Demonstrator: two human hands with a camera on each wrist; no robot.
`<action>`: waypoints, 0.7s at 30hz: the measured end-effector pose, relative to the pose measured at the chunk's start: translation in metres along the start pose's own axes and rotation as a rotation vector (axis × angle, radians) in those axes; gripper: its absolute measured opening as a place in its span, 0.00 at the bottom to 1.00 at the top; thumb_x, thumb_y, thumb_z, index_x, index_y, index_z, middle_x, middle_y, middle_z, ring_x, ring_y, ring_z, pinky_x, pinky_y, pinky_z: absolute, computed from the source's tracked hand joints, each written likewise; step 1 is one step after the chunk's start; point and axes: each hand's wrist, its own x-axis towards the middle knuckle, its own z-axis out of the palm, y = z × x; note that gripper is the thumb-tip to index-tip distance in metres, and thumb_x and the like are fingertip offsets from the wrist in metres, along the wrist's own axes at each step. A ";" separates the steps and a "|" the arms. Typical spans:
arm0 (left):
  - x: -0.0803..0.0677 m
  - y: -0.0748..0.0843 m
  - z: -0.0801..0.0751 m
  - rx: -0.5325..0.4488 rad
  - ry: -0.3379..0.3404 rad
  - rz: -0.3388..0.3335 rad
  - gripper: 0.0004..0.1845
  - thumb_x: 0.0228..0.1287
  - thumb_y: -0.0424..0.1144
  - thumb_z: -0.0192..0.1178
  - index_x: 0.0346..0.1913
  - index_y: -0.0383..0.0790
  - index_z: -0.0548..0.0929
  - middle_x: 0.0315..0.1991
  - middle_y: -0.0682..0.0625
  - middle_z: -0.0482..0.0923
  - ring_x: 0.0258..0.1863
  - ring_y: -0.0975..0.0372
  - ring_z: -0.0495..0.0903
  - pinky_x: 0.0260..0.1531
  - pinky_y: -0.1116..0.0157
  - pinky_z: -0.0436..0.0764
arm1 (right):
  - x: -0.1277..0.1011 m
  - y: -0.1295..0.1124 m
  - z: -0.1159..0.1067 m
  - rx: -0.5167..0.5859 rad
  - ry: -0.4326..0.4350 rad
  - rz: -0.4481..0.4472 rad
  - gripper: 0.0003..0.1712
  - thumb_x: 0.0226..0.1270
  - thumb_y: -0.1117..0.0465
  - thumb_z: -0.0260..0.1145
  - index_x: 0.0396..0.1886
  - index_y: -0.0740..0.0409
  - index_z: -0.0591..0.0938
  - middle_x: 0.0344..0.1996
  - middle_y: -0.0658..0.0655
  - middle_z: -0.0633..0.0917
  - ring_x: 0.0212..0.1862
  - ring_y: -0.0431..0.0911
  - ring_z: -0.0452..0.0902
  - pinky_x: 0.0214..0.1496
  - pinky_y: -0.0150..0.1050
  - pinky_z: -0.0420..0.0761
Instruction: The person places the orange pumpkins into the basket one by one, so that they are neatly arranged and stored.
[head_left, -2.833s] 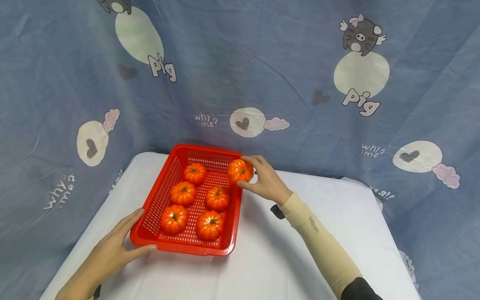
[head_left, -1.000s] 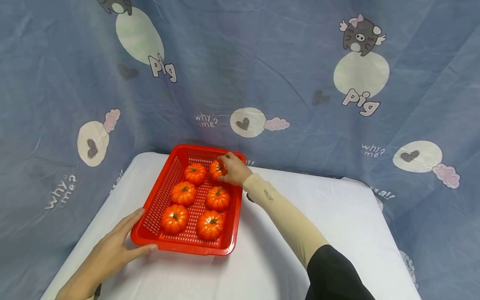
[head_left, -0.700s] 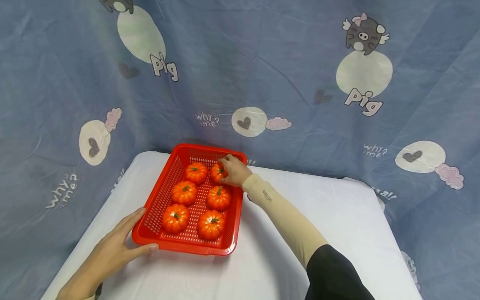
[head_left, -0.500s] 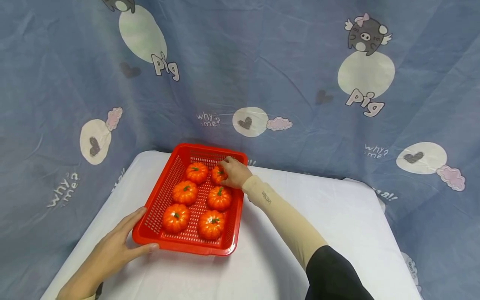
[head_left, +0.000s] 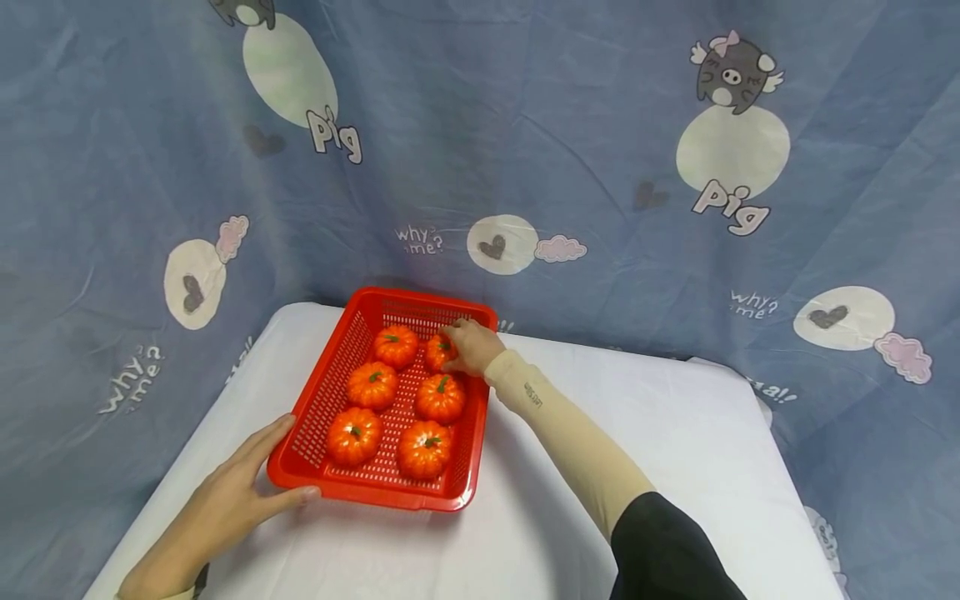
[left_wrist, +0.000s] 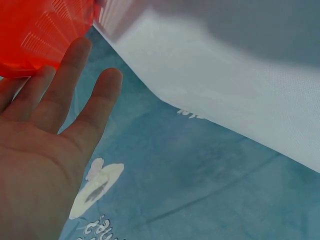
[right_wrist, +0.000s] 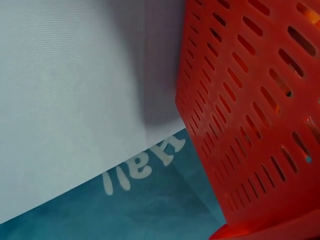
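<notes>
A red perforated plastic basket (head_left: 474,467) holds several small orange pumpkins with green stems, among them one front-left pumpkin (head_left: 354,436). My right hand (head_left: 477,345) reaches over the basket's right rim and grips a pumpkin (head_left: 437,353) in the far right corner, its fingers covering that pumpkin's right side. At the near left corner, my left hand (head_left: 236,496) touches the basket with fingers and thumb spread. The left wrist view shows these fingers (left_wrist: 70,82) fairly straight beside the red wall. In the right wrist view only the basket's slotted side (right_wrist: 250,110) shows, not the hand.
The basket stands on a white-covered table (head_left: 637,433), left of its middle. A blue patterned curtain (head_left: 600,167) hangs behind the table and at its sides.
Since the earliest frame my right hand has carried the pumpkin from above the right rim leftward and down into the far right corner. The left hand has stayed at the basket.
</notes>
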 end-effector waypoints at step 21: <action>0.000 -0.002 0.002 0.003 0.009 0.020 0.66 0.47 0.76 0.67 0.83 0.49 0.49 0.77 0.37 0.57 0.71 0.36 0.61 0.58 0.26 0.64 | -0.032 0.020 -0.011 0.152 0.262 -0.118 0.26 0.75 0.51 0.64 0.67 0.55 0.77 0.65 0.58 0.76 0.69 0.52 0.69 0.72 0.46 0.69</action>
